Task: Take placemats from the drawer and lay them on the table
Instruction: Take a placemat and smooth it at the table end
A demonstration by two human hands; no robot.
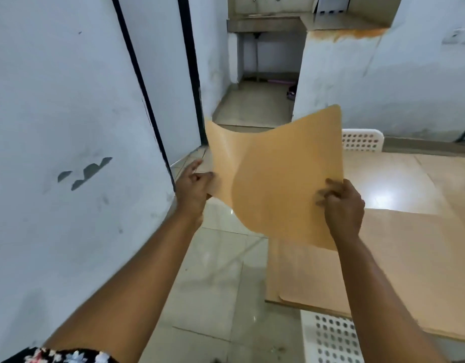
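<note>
Placemat [278,174], tan, held in the air over the table [409,244] edge, bowed between both grips; left hand [193,189] pinches its left edge; right hand [344,205] clenches its lower right edge; another mat [317,279] lies flat on the table.

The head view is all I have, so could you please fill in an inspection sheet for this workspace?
Surface: pale wooden table, glossy, at right.
Job's things: tan placemat held in the air, curling; another placemat lies flat on the table's near corner.
Clutter: white perforated chair backs, one beyond the table, one at its near edge.
Hands: left hand pinches the held mat's left edge; right hand grips its right edge.
Cables: nothing seen.
Surroundings: scuffed white wall at left, tiled floor, steel sink counter in the far room. The drawer is out of view.
</note>
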